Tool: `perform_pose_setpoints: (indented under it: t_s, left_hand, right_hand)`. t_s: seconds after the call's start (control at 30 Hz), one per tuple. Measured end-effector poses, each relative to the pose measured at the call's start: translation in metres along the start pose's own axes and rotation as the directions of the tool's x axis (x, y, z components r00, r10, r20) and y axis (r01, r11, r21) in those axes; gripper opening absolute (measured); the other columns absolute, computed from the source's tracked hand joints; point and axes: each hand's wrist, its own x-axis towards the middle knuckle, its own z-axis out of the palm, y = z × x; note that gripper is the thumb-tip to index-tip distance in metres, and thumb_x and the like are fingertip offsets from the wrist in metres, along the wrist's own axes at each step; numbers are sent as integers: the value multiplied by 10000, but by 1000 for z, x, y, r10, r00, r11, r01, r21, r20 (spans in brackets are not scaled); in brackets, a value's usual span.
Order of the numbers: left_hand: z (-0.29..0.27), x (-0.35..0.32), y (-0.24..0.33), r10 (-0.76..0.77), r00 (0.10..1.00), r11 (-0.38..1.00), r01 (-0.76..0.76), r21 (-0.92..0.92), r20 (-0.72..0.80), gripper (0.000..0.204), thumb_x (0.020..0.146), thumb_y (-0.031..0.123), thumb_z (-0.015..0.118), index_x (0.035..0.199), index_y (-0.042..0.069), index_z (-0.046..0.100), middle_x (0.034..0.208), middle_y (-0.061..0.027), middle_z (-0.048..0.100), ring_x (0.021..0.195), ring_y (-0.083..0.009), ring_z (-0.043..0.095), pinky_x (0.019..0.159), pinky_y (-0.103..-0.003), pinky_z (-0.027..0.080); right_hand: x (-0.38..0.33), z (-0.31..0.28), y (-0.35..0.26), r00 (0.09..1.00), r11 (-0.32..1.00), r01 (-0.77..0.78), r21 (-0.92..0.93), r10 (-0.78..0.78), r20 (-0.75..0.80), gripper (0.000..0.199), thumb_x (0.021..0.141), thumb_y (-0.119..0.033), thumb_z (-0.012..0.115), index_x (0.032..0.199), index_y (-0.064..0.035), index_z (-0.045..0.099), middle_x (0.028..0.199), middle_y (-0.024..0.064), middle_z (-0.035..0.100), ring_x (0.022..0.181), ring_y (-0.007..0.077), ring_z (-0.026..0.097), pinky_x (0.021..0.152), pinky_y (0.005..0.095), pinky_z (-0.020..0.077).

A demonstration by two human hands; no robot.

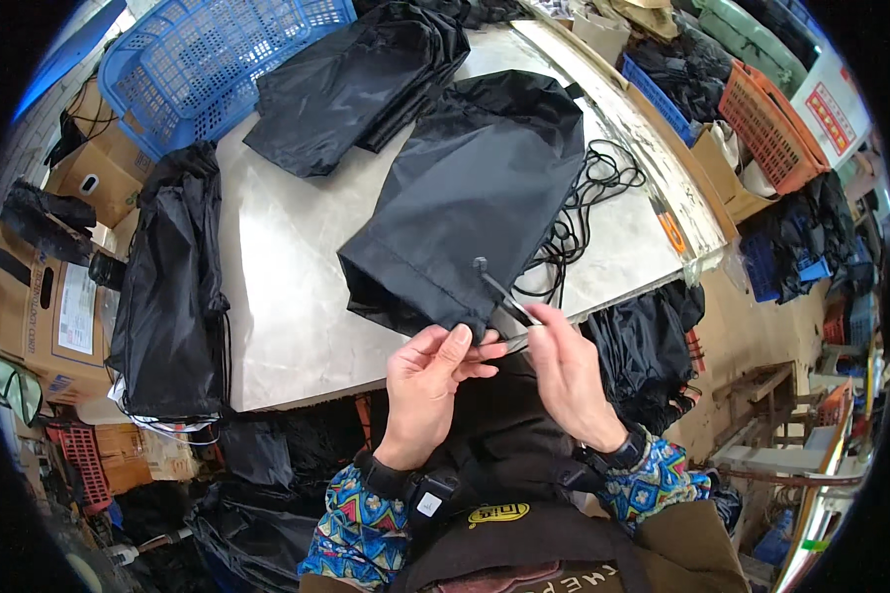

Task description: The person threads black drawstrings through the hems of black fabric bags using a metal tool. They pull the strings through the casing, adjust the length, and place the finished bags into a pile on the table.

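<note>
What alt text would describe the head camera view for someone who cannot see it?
Two bare hands, left hand and right hand, pinch the near corner of a black fabric drawstring bag on a pale metal table, the right holding a thin dark tool. Coiled black cord, more folded black bags and a blue plastic basket lie beyond.

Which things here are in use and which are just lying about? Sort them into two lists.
In use:
left hand
right hand
black bag on the table
black cord at the bag's near edge

Lying about:
pile of black bags
blue basket
coil of cord
orange basket
cardboard box
</note>
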Motion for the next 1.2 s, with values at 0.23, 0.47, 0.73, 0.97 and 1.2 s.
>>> perform_pose_setpoints:
  t_s: [0.23, 0.47, 0.73, 0.97, 1.2]
  left_hand:
    - [-4, 9, -5, 84, 993, 996, -86, -29, -82, 166, 891, 167, 643, 871, 6, 608, 832, -131, 668, 714, -189, 670, 625, -276, 551]
    - [-5, 9, -3, 143, 981, 987, -131, 97, -130, 156, 888, 166, 646, 818, 35, 599, 779, -92, 664, 672, -153, 646, 600, -261, 523]
    - [-4, 2, -3, 177, 975, 971, -151, 187, -133, 192, 875, 160, 668, 877, -28, 629, 782, -91, 654, 714, -155, 651, 596, -256, 520]
    - [-13, 2, -6, 120, 980, 978, -89, 191, -160, 167, 870, 155, 668, 862, -9, 636, 805, -105, 664, 700, -161, 644, 570, -266, 518]
    - [-10, -1, -17, -14, 995, 973, 35, 228, -97, 182, 886, 155, 652, 892, -27, 661, 821, -58, 667, 684, -96, 593, 602, -226, 493]
  right_hand:
    - [-33, -18, 4, 989, 997, 65, -47, -58, 135, 115, 934, -54, 515, 1021, 5, 562, 630, 162, 533, 516, 278, 567, 490, 324, 421]
    - [-36, -18, -1, 966, 989, 89, -120, -56, 251, 129, 911, -50, 543, 1029, 1, 558, 660, 173, 559, 557, 324, 593, 487, 355, 435]
    - [-34, -6, 9, 894, 771, 447, -454, -395, 210, 261, 795, -16, 616, 1051, 21, 573, 596, 73, 489, 504, 218, 534, 439, 327, 412]
    - [-29, -8, 10, 817, 628, 576, -523, -447, 363, 369, 749, -12, 603, 1108, 57, 553, 626, 39, 474, 537, 169, 529, 443, 297, 415]
    - [-21, 4, 12, 840, 682, 543, -491, -441, 316, 375, 754, -27, 595, 1121, 29, 540, 677, 63, 520, 572, 185, 564, 492, 304, 451]
